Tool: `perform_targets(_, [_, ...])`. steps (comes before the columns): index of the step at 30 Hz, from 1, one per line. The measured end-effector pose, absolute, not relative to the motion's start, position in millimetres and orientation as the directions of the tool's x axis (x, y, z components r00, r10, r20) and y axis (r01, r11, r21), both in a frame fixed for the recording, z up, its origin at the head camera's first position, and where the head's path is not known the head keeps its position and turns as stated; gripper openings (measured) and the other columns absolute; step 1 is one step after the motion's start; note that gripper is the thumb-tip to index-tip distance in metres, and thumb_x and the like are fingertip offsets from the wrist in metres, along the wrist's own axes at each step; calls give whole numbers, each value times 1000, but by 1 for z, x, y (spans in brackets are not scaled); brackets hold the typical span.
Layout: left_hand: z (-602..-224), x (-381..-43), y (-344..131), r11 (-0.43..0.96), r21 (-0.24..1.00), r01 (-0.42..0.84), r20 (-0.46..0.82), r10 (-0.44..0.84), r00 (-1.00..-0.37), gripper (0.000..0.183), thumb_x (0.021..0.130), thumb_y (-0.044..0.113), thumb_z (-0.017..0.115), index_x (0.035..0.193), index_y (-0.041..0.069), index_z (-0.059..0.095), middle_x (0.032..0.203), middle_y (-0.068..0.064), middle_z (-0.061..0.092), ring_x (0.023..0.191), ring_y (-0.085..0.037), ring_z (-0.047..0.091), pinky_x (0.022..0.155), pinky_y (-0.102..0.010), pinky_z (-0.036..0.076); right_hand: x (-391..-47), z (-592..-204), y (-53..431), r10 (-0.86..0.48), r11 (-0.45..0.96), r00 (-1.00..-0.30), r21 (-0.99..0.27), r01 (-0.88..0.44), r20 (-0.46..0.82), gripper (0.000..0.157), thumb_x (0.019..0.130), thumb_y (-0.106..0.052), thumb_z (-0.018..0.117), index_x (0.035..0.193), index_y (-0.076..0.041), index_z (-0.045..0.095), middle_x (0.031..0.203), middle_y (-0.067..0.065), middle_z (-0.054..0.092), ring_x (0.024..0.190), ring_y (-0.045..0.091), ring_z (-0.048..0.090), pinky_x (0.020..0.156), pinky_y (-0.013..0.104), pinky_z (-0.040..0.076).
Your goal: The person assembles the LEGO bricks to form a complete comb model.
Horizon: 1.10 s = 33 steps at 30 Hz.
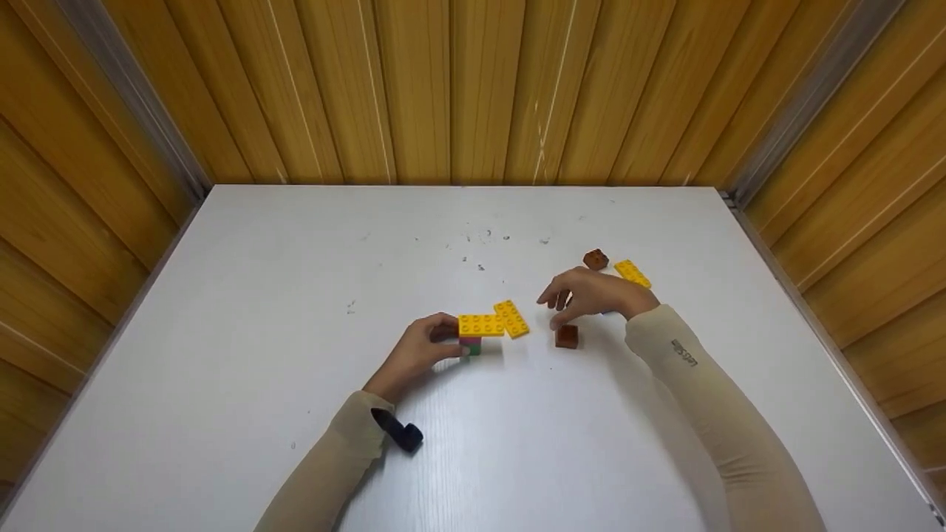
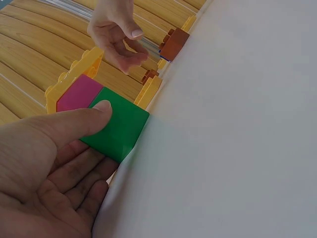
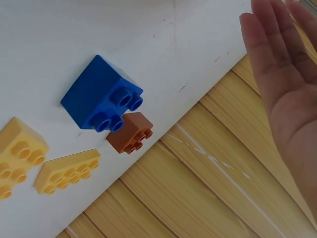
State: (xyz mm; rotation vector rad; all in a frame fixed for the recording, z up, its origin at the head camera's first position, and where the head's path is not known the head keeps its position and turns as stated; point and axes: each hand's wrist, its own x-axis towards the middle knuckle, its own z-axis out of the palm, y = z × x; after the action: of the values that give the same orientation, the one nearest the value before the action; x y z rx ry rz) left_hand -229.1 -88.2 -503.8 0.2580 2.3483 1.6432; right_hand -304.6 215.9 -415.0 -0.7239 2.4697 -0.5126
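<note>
"Head view: where do we find our stack [image 1: 473, 342]?"

"It stands on the white surface [image 1: 517, 458], in front of us. Our left hand [image 1: 417, 347] pinches its base, a green block [image 2: 121, 129], between thumb and fingers. A magenta block [image 2: 79, 92] sits on this, and a yellow plate [image 1: 478, 325] covers the top, with one end sticking out to the right."

"And our right hand [image 1: 591, 290]?"

"It holds nothing; its fingers are apart and bent a little, above the surface, near a brown block [image 1: 567, 338]. A loose yellow plate [image 1: 511, 319] lies just beside the stack, and the right wrist view shows also a blue block [image 3: 99, 94]."

"How will these pieces handle, in our judgement?"

"They look like hard plastic, so we expect them light, stiff, rather smooth and not fragile. We should hold the stack low, by the green side walls, because a push on the overhanging end could tip it. The brown block we would best take by two opposite walls, below its studs."
</note>
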Motion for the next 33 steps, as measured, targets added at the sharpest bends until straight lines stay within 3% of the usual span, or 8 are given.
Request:
perform_targets(15, [-504,-229,-90,313,949,25,-85,332,-940,38,80,14,77,116,10,62,121,-5,66,117,-23,60,103,-38,46,-302,-427,231,-560,816,-689,-449,-364,-459,41,75,-34,82,110,-16,71,97,-3,69,90,13,60,87,34,50])
perform_targets(26, [-503,-229,-88,321,947,1,-103,308,-946,39,79,11,77,115,10,62,121,-6,66,117,-23,60,104,-38,46,-301,-436,229,-546,830,-686,-423,-363,-482,36,74,-33,82,106,-22,70,98,-4,65,90,14,57,89,34,48])
perform_targets(33, [-505,-230,-89,309,951,11,-92,317,-944,38,80,11,77,115,10,63,120,-5,66,115,-22,61,103,-37,47,-299,-439,226,-562,815,-700,-440,-377,-441,32,78,-26,80,107,-20,69,105,-1,63,95,16,54,89,33,47])
